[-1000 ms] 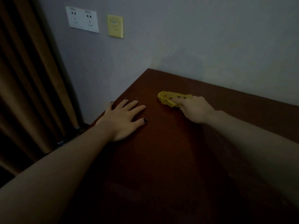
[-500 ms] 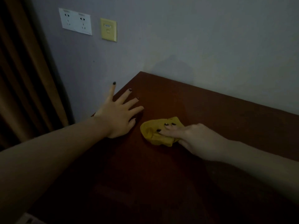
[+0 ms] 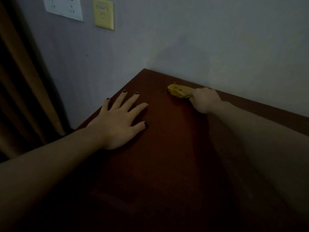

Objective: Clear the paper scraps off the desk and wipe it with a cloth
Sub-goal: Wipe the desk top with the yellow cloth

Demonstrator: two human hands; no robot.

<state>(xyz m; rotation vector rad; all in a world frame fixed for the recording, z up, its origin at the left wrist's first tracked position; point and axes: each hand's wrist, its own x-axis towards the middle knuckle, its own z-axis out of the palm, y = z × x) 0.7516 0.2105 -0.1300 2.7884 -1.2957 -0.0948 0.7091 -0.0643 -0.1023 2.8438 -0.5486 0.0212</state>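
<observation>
A crumpled yellow cloth (image 3: 177, 91) lies on the dark reddish-brown desk (image 3: 167, 156), close to the back edge where the desk meets the wall. My right hand (image 3: 204, 101) presses on the cloth's right side, fingers over it, arm stretched far forward. My left hand (image 3: 119, 121) rests flat on the desk near its left edge, fingers spread, holding nothing. No paper scraps show in this dim view.
A grey wall (image 3: 200, 39) runs along the desk's back. A white socket plate (image 3: 64, 7) and a yellow plate (image 3: 104, 13) sit on the wall at upper left. A brown curtain (image 3: 25, 81) hangs at the left, beyond the desk's left edge.
My right hand has pushed the cloth from the middle of the desk, near my left hand, away to the back edge by the wall. My left hand stays flat near the left edge.
</observation>
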